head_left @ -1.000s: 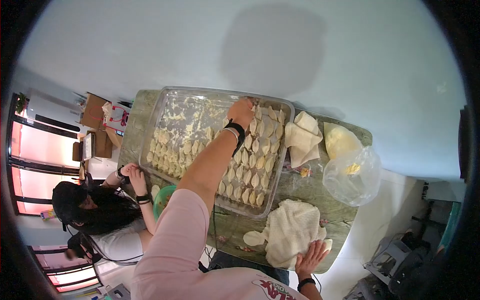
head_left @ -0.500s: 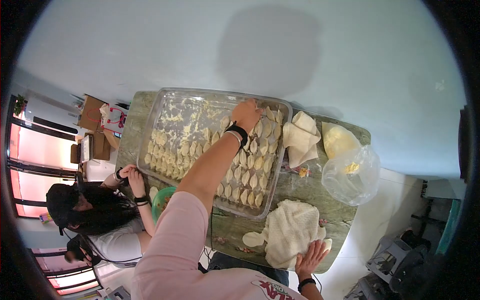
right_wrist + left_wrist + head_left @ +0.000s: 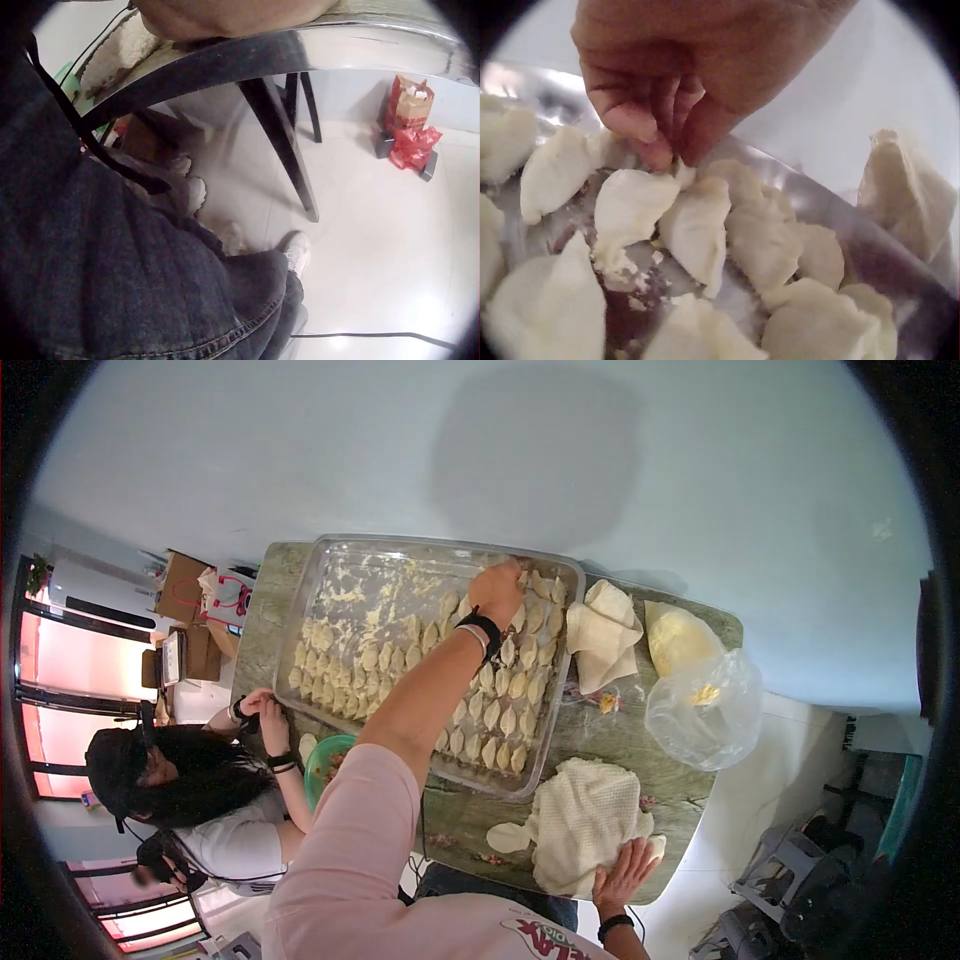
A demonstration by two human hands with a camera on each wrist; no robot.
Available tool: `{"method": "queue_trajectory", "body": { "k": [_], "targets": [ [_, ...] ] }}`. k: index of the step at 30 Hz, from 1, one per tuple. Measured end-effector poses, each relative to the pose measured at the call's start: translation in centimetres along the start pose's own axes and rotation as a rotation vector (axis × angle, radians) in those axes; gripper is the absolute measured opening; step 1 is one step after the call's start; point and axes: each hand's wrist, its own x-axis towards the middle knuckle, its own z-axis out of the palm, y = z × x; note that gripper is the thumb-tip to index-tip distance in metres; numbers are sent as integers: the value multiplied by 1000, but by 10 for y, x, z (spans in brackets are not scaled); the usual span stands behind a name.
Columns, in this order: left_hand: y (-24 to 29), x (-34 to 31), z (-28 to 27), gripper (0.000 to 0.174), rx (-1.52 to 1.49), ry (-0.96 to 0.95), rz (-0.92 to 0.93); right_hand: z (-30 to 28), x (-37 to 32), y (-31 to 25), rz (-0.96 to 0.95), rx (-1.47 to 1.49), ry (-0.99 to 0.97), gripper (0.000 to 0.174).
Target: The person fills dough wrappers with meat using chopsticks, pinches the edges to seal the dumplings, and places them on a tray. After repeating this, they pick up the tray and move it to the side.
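My left hand point(image 3: 496, 596) reaches over the far part of a large metal tray point(image 3: 572, 582) of dumplings. In the left wrist view, the thumb and fingertips of this hand point(image 3: 682, 75) pinch the tip of a dumpling point(image 3: 634, 204), close among other dumplings point(image 3: 697, 229) standing in rows. Much of the pinched tip is hidden by the fingers. With its fingers straight, my right hand point(image 3: 626, 870) rests at the edge of a cream textured cloth point(image 3: 585, 820) near the table's front edge. Beside that cloth lies a round dough wrapper point(image 3: 508, 838).
A folded cloth point(image 3: 606, 640) and a plastic bag point(image 3: 710, 720) with yellowish flour lie right of the tray. To the left, a green bowl point(image 3: 325, 765) of filling stands near another person point(image 3: 190, 780) at the table point(image 3: 262, 590). A wall point(image 3: 760, 510) borders the far side.
My left hand has shifted slightly right along the far end of the dumpling rows. The right hand stays at the cloth. The other person's head has moved slightly left.
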Motion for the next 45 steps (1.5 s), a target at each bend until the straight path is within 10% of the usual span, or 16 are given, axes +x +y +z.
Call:
{"method": "queue_trajectory", "body": {
  "k": [20,22,40,45],
  "targets": [
    [-30,6,-2,18,-107,308,-56,-2,1,-2,-9,-7,24,59],
    [-26,4,-12,24,-1,30,-182,-1,-1,-1,-2,-30,0,60],
    [-68,2,-48,16,-369,133,-63,1,2,-1,-26,-34,49,60],
    [-102,-20,-92,20,-133,-142,31,0,2,-3,-20,-77,45,62]
  ]
}}
